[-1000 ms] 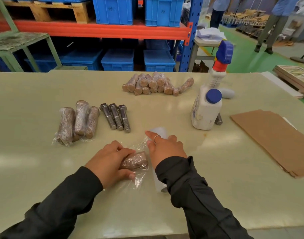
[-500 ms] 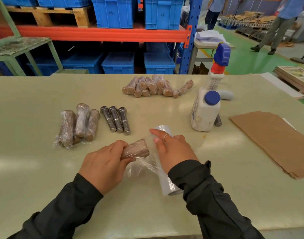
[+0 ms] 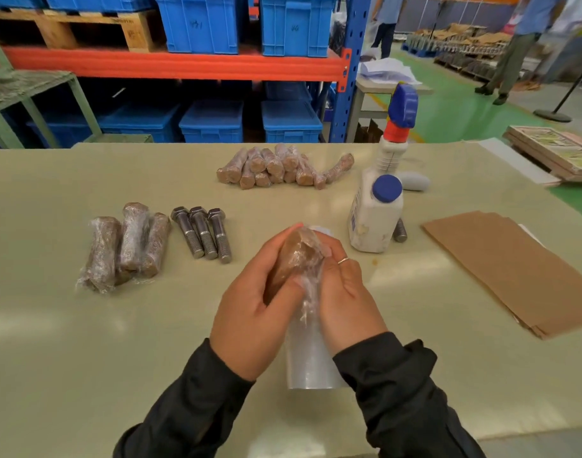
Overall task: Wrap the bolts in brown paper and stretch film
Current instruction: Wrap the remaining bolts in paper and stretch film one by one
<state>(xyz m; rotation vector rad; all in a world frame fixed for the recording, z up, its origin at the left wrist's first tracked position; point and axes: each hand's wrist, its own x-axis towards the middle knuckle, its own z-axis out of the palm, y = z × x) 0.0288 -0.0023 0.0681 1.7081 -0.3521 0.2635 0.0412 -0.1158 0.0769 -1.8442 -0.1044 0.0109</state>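
A paper-wrapped bolt [image 3: 294, 259] is held above the bench [image 3: 51, 342] near its middle, gripped between the left hand [image 3: 259, 305] and the right hand [image 3: 344, 292], both with fingers curled round it. Clear stretch film [image 3: 307, 292] is drawn over the bolt and trails down between the palms to a film roll [image 3: 311, 361] lying on the bench beneath the wrists; the roll's far end is largely hidden by the hands. To the left, three bare bolts [image 3: 202, 233] are laid side by side, and further left three film-covered bolts [image 3: 126, 246] are grouped touching one another. At the far side a pile of paper-wrapped bolts [image 3: 279, 168] is heaped. To the right of the hands a white spray bottle [image 3: 377, 206] with a blue cap is stood upright; what seems to be another bolt [image 3: 399, 230] is partly hidden behind its base. A stack of brown paper sheets [image 3: 510, 269] is spread at the right edge. Beyond the bench, blue crates [image 3: 213, 122] are stored on a rack [image 3: 184, 66].
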